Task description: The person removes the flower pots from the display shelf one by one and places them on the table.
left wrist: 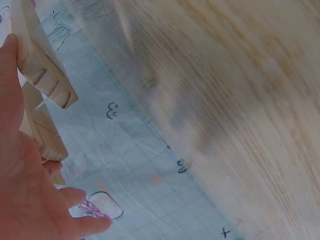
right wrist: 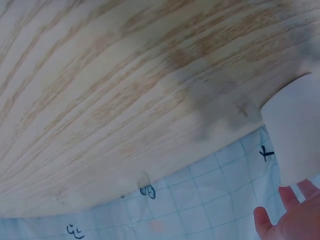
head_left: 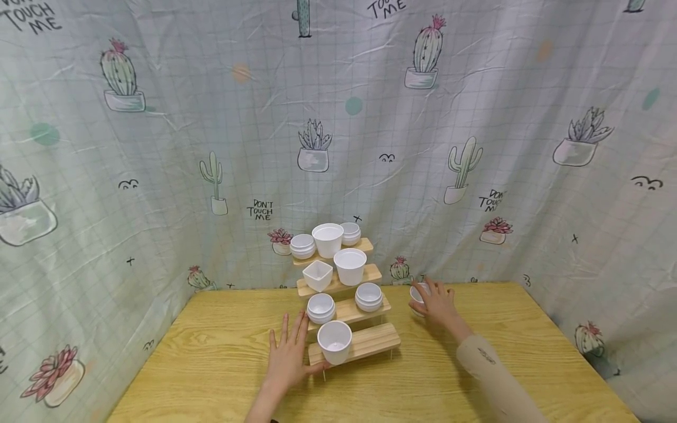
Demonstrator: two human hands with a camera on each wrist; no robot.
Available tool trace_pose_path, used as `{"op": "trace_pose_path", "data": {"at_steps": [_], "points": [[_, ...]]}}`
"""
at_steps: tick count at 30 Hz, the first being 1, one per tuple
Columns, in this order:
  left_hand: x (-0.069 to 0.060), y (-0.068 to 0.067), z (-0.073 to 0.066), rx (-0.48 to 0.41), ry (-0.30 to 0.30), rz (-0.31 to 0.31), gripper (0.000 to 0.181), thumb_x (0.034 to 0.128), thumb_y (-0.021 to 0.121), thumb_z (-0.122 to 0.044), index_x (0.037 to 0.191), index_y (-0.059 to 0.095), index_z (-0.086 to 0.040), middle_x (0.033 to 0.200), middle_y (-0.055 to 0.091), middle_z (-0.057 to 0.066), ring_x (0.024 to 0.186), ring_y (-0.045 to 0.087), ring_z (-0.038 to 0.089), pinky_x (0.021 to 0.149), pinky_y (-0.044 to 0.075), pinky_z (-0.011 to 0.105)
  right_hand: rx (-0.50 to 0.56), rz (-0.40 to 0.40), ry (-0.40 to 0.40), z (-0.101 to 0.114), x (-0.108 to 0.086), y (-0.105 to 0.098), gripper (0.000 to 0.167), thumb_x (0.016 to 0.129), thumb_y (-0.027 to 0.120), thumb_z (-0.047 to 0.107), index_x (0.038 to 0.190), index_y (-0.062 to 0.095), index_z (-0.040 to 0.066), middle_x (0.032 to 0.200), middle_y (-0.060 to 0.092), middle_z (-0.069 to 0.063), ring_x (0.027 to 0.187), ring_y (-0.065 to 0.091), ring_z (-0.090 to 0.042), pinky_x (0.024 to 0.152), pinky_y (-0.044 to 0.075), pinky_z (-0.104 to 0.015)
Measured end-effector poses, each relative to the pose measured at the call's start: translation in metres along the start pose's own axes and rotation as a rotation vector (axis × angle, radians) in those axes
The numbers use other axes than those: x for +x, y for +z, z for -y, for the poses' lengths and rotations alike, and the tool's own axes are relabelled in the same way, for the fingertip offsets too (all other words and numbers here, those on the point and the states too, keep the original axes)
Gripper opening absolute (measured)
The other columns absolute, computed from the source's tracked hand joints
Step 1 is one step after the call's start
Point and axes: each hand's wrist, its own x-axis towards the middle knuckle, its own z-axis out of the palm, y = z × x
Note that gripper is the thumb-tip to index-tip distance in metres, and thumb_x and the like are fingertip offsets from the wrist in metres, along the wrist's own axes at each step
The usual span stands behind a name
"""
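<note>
A tiered wooden stand (head_left: 365,342) with see-through supports bears several white flower pots, some round, one square (head_left: 318,276). My left hand (head_left: 288,358) is at its left side, fingers spread and fairly straight. In the left wrist view the thumb touches the end of a wooden step (left wrist: 52,82), and a fingertip meets another step (left wrist: 47,132). Right of the stand, my right hand (head_left: 438,304) holds a white pot (head_left: 419,295) from above by its rim. The right wrist view shows that pot (right wrist: 295,130) at the edge, with fingertips at its rim.
The stand's lowest step carries a round pot (head_left: 335,342) at its left. Behind the wood-grain table (head_left: 211,352) hangs a cactus-print curtain (head_left: 349,194), which also runs along both sides.
</note>
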Motion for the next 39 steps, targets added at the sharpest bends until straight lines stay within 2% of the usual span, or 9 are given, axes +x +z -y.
{"op": "trace_pose_path", "data": {"at_steps": [7, 17, 27, 39], "points": [[0.0, 0.001, 0.0, 0.005, -0.002, 0.0, 0.115, 0.0553, 0.06, -0.073, 0.142, 0.021, -0.009, 0.149, 0.02, 0.008, 0.136, 0.013, 0.04, 0.1, 0.018, 0.068, -0.025, -0.035, -0.049, 0.003, -0.004, -0.006, 0.053, 0.081, 0.059, 0.043, 0.127, 0.048, 0.017, 0.132, 0.043, -0.016, 0.112, 0.041, -0.038, 0.081, 0.032, -0.065], [0.0, 0.001, 0.0, 0.001, -0.002, 0.002, 0.114, 0.0551, 0.061, -0.073, 0.142, 0.022, -0.009, 0.149, 0.021, 0.008, 0.136, 0.013, 0.039, 0.1, 0.018, 0.068, -0.011, -0.147, -0.151, 0.004, -0.013, -0.011, 0.051, 0.08, 0.061, 0.038, 0.124, 0.05, 0.014, 0.128, 0.049, -0.014, 0.111, 0.046, -0.037, 0.081, 0.032, -0.066], [0.0, -0.001, 0.0, -0.009, -0.001, -0.007, 0.114, 0.0549, 0.063, -0.071, 0.141, 0.023, -0.007, 0.148, 0.023, 0.009, 0.136, 0.016, 0.036, 0.1, 0.018, 0.068, -0.067, -0.161, -0.205, 0.017, -0.025, -0.027, 0.054, 0.08, 0.061, 0.038, 0.127, 0.048, 0.015, 0.128, 0.049, -0.011, 0.112, 0.047, -0.033, 0.082, 0.037, -0.06], [0.001, 0.001, 0.0, -0.007, -0.005, 0.018, 0.115, 0.0549, 0.06, -0.073, 0.142, 0.022, -0.008, 0.149, 0.019, 0.009, 0.136, 0.015, 0.036, 0.101, 0.016, 0.068, -0.066, -0.255, -0.32, 0.037, -0.042, -0.042, 0.057, 0.076, 0.066, 0.035, 0.126, 0.049, 0.013, 0.125, 0.052, -0.01, 0.105, 0.05, -0.027, 0.078, 0.039, -0.054]]}}
